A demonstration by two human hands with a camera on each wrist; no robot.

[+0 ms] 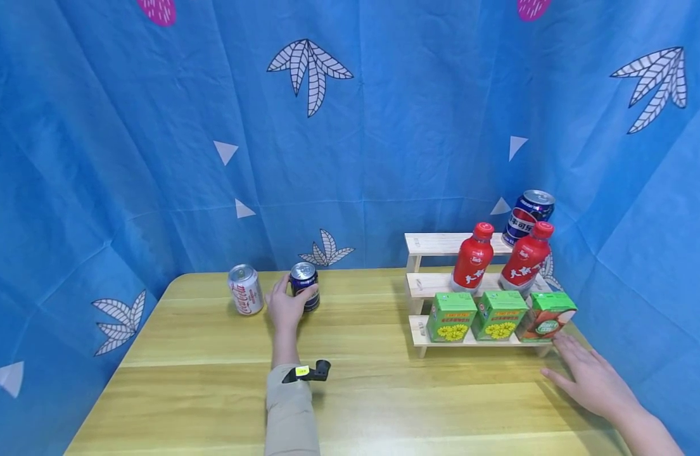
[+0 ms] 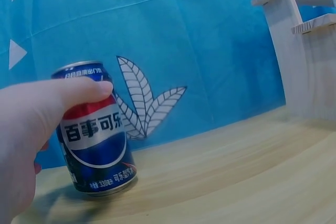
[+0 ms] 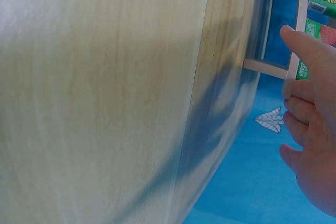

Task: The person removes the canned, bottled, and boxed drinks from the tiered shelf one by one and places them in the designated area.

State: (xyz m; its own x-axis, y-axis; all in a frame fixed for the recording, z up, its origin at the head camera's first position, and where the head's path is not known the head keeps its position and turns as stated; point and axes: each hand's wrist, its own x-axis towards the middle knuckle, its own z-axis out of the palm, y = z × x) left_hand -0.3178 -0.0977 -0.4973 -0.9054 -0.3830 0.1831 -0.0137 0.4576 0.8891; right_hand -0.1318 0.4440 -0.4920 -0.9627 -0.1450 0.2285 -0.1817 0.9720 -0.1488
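Observation:
In the head view, my left hand [image 1: 286,309] grips a dark blue Pepsi can [image 1: 304,273] standing upright near the table's back edge. In the left wrist view, the thumb lies across the front of the Pepsi can [image 2: 100,156], while the other fingers are mostly hidden behind it. A white Coca-Cola can [image 1: 245,291] stands just left of that hand. My right hand [image 1: 595,379] is at the front right corner of a wooden tiered rack [image 1: 426,285], fingers extended and holding nothing. Whether its fingertips touch the rack or the brown-and-green carton [image 1: 546,322] is unclear.
On the rack's bottom tier stand two green cartons with yellow flowers [image 1: 452,320]. Two red bottles [image 1: 474,259] occupy the middle tier, and another blue Pepsi can [image 1: 526,218] stands on top. A blue patterned curtain [image 1: 361,158] borders the wooden table [image 1: 372,380].

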